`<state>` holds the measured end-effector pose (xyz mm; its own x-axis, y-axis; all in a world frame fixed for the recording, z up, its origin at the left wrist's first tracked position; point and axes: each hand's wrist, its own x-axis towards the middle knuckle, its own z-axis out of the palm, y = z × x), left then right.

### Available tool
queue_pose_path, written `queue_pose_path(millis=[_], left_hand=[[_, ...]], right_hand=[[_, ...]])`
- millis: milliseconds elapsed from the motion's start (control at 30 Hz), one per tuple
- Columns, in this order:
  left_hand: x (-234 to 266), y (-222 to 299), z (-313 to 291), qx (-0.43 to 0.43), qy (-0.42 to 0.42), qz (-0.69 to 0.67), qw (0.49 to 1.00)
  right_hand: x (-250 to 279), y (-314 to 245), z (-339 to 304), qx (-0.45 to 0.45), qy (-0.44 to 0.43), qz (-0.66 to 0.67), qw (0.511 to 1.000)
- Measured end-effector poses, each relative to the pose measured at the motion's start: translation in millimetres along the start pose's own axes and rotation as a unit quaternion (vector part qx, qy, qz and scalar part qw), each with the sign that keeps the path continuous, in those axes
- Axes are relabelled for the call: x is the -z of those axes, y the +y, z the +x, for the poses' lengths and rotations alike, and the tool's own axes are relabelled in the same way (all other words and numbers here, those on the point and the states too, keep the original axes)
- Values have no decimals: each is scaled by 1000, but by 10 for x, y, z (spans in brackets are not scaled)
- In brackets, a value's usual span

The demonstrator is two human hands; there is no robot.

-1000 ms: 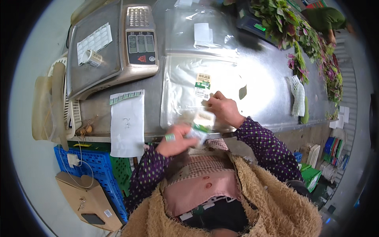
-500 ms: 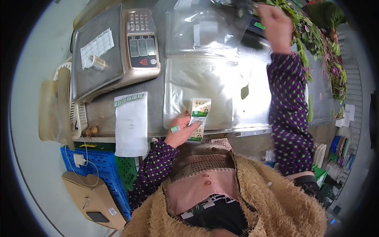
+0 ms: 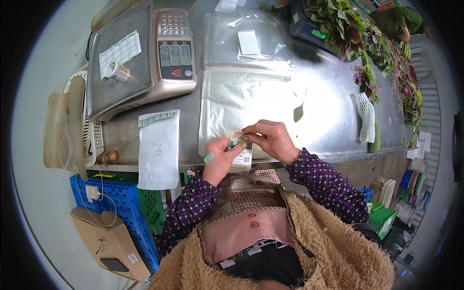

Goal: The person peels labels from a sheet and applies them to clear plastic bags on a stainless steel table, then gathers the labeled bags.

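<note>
My left hand is closed on a strip of printed green-and-white labels at the table's front edge. A small green sticker clings to the back of that hand. At the strip's upper end, my right hand pinches the labels between thumb and fingers, and the end curls over there. Whether a label has come off its backing cannot be made out. Just beyond both hands lies a stack of clear plastic bags. A single green leaf rests to the right of the stack.
A scale with a label roll on its pan stands far left. White paper overhangs the front edge. Leafy vegetables, a white foam net and a dark crate lie right. Another person is far right.
My right hand has come from the far right, where clear plastic was raised near it, down to the label strip. The strip's top now bends over. My left hand has stayed nearly still.
</note>
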<state>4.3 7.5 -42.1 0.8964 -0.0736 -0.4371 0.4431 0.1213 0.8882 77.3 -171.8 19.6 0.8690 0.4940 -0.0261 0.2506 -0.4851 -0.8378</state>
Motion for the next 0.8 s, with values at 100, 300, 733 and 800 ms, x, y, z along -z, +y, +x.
queue_pose_path(millis=[100, 300, 733, 800], left_hand=[[20, -15, -238, 35, -9, 43, 998], [49, 59, -326, -30, -117, 117, 986], [260, -87, -66, -100, -96, 227, 964], [237, -4, -74, -98, -96, 228, 964]], right_hand=[[393, -31, 384, -33, 92, 32, 995], [148, 798, 773, -54, 12, -255, 965], [158, 742, 696, -175, 29, 181, 968], [123, 761, 721, -178, 30, 143, 973]])
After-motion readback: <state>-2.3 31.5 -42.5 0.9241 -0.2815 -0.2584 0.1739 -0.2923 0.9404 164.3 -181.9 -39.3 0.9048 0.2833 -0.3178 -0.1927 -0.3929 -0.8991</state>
